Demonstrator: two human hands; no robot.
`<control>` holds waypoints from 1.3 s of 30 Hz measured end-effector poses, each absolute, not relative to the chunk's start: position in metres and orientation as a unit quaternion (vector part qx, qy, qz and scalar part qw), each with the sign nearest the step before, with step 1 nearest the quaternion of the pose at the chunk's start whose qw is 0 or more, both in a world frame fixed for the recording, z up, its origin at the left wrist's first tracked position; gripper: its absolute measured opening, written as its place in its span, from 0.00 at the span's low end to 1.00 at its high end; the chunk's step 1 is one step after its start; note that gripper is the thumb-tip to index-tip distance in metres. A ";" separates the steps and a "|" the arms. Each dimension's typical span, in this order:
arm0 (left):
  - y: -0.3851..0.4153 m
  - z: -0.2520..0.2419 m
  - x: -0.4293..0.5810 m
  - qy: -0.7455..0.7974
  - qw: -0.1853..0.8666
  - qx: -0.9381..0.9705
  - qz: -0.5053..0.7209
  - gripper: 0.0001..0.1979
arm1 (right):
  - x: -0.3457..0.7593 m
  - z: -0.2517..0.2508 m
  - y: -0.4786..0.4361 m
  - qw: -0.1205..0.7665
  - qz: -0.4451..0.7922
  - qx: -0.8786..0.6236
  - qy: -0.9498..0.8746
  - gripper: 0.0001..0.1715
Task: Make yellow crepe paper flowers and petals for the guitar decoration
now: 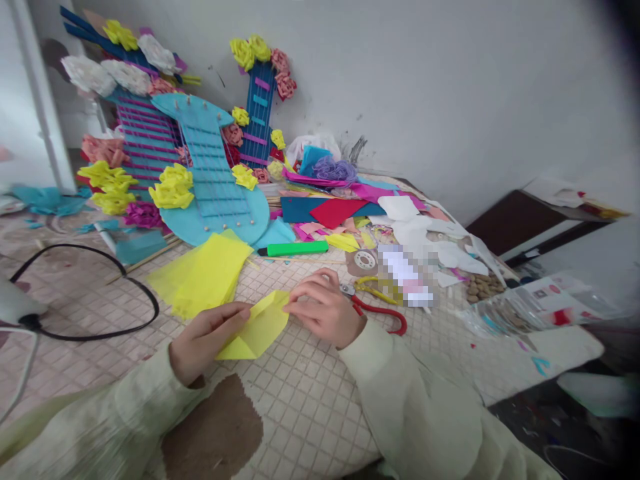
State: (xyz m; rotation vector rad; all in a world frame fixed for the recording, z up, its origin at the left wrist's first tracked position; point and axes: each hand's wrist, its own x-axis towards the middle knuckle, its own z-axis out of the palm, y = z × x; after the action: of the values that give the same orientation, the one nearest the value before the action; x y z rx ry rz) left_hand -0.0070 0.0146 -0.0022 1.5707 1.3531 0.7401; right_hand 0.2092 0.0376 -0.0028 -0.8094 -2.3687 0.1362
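Between my two hands is a sheet of thin yellow crepe paper (265, 332), partly folded along its upper edge. My left hand (207, 337) pinches its left side between thumb and fingers. At the upper right corner, my right hand (325, 307) pinches the same sheet with its fingertips. Just beyond the left hand lies a fanned stack of yellow paper sheets (205, 273). Red-handled scissors (383, 310) and a yellow-handled tool (375, 288) rest to the right of my right hand. A green marker (297, 249) lies behind the hands.
Blue stringed-instrument shapes (213, 173) with paper flowers (173, 187) stand against the wall. A black cable (150, 287) loops at the left. Paper scraps (340, 210), a tape roll (365, 260) and a plastic bag (540, 303) lie toward the right. A brown bare patch (215, 427) shows in the table cover.
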 end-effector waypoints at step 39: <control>0.014 -0.024 -0.020 0.444 0.091 0.866 0.213 0.12 | 0.212 -0.006 0.037 0.181 0.183 -0.456 -0.852 0.02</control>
State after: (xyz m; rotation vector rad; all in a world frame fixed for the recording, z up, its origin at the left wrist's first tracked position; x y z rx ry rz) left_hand -0.0197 0.0145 -0.0239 2.5728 1.3186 0.6334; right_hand 0.2120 0.0370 -0.0058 -1.2880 -2.4054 0.5175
